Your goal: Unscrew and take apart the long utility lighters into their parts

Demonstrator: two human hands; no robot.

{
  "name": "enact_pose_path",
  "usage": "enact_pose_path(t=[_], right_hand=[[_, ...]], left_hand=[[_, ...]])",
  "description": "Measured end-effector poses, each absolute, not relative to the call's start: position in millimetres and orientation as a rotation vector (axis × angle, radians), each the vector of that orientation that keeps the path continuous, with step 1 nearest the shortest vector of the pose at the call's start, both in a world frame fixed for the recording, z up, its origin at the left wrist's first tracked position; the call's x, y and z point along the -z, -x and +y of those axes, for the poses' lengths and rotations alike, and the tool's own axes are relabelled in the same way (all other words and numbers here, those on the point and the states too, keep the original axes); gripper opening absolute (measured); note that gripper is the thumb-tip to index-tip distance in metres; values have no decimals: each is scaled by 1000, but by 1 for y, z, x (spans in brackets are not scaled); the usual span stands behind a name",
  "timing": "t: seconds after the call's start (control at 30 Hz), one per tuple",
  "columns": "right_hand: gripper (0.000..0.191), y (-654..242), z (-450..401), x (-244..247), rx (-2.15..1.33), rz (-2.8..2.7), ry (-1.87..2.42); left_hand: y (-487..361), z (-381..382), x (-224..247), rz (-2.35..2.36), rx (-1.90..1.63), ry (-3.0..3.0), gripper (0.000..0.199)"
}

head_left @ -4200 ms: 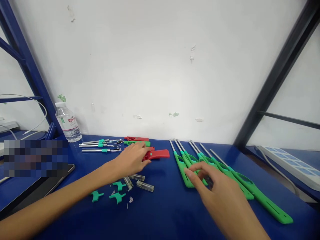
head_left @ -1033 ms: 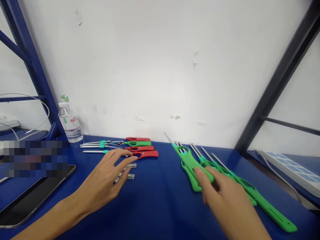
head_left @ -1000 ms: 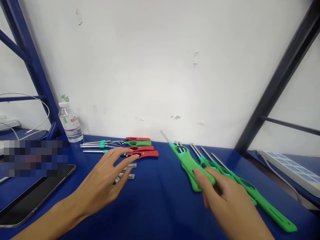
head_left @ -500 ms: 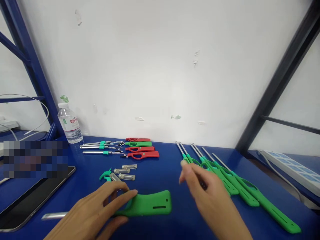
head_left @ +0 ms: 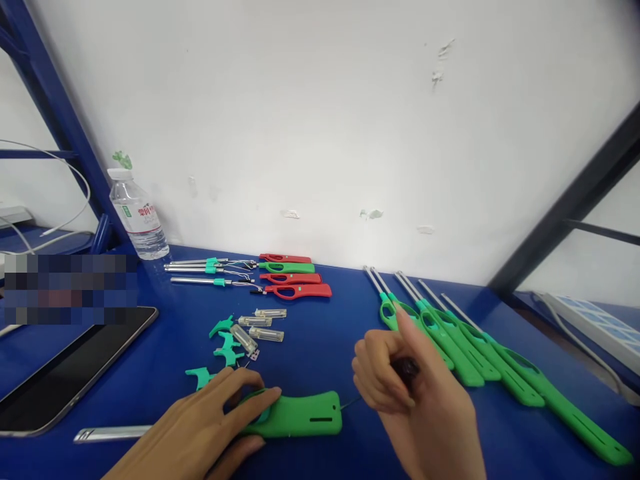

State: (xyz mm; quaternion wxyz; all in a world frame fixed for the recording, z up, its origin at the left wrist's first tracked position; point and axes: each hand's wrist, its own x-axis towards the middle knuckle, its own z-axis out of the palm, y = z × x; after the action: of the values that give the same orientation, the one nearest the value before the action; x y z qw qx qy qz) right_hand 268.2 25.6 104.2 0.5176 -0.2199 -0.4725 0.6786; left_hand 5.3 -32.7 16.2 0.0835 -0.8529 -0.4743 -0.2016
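My left hand (head_left: 210,423) is closed around the trigger end of a green long-nosed lighter (head_left: 305,417), holding it flat on the blue table. Its metal tube (head_left: 113,433) sticks out to the left from under the hand. To the right, my right hand (head_left: 405,373) makes a fist around a dark handle (head_left: 406,368), apparently a screwdriver's. A thin shaft (head_left: 350,404) runs from the fist to the lighter's butt end; whether its tip touches is unclear. Teal triggers (head_left: 227,348) and clear fuel tanks (head_left: 267,334) lie beyond my left hand.
Several green lighters (head_left: 470,347) lie fanned out at right. Red and green handles (head_left: 300,291) with wired metal tubes (head_left: 195,281) lie near the wall. A phone (head_left: 75,373) and a water bottle (head_left: 137,217) are at left. Blue frame posts (head_left: 60,100) flank the table.
My right hand has turned and closed into a fist, moving down towards the lighter's butt end, where a thin shaft now shows. My left hand still holds the lighter. The view has shifted slightly.
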Motion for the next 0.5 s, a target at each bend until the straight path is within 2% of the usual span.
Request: enact_pose_path(t=[0.13, 0.3, 0.4, 0.5], right_hand=[[76, -260, 24, -99, -1553, -1241, 645], [71, -258, 26, -89, -1523, -1320, 761], [59, -258, 28, -84, -1498, -1385, 754], [40, -259, 30, -86, -1312, -1474, 829]], left_hand=[[-8, -33, -18, -1441, 623, 2580, 47], [-14, -29, -29, -1354, 716, 2564, 38], [-14, -29, -31, -1342, 743, 2568, 38], [-12, -30, -29, -1354, 767, 2592, 43]])
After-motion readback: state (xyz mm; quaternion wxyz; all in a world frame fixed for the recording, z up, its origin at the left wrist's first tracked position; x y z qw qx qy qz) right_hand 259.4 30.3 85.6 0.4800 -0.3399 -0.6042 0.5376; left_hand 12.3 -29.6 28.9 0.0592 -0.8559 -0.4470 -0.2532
